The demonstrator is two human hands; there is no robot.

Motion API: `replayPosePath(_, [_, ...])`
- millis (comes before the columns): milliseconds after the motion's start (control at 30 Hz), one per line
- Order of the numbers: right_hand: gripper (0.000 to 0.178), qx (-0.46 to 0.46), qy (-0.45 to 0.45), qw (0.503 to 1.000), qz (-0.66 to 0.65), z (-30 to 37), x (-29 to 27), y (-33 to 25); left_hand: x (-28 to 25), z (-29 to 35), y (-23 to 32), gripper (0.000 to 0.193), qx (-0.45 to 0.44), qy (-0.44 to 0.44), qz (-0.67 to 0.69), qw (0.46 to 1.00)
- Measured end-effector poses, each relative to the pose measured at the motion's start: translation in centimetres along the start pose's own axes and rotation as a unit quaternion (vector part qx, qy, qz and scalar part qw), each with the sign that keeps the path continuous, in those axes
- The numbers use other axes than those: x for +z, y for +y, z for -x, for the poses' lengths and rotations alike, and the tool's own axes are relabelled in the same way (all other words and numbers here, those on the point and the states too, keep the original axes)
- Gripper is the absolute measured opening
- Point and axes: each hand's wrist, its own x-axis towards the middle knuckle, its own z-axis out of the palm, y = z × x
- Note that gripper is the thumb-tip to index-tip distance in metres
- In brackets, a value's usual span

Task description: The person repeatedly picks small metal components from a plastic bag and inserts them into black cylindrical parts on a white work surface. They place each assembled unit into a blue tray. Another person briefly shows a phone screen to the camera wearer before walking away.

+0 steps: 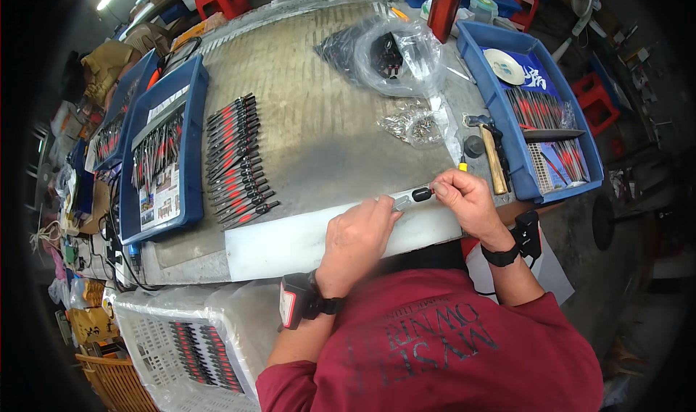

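Over a white board point(279, 242) at the table's near edge, my two hands are close together. My left hand point(359, 234) is closed, its fingertips pinched on a slim silvery metal piece point(401, 202). Just right of that piece lies a short, rounded black handle part point(422, 194), in line with it. The fingers of my right hand point(465, 200) are closed at the black part's right end, where a bit of red shows. How the metal and black pieces join is too small to tell. Left of my hands, several red-and-black handled tools point(235, 158) lie in a column.
Blue trays with similar tools stand at left point(196, 158) and right point(520, 176). A hammer point(494, 158) lies beside the right tray. Beyond are a bag of small metal parts point(417, 126), a clear bag of black parts point(391, 57) and a red flask point(444, 10). A white basket point(145, 303) stands below left.
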Motion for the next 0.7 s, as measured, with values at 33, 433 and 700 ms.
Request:
replayPosePath(33, [0.017, 0.01, -0.001, 1.0, -0.01, 0.0, 0.0, 0.1, 0.0, 0.0, 0.0, 0.021, -0.004, -0.005, 0.005, 1.0])
replayPosePath(433, [0.022, 0.064, -0.017, 0.996, -0.062, 0.8, 0.5, 0.1, -0.1, 0.3, 0.3, 0.021, 0.002, -0.017, 0.0, 1.0])
replayPosePath(700, [0.021, 0.064, -0.002, 0.997, -0.053, 1.2, 0.9, 0.1, 0.0, 0.6, 0.4, 0.019, -0.004, -0.021, 0.016, 1.0])
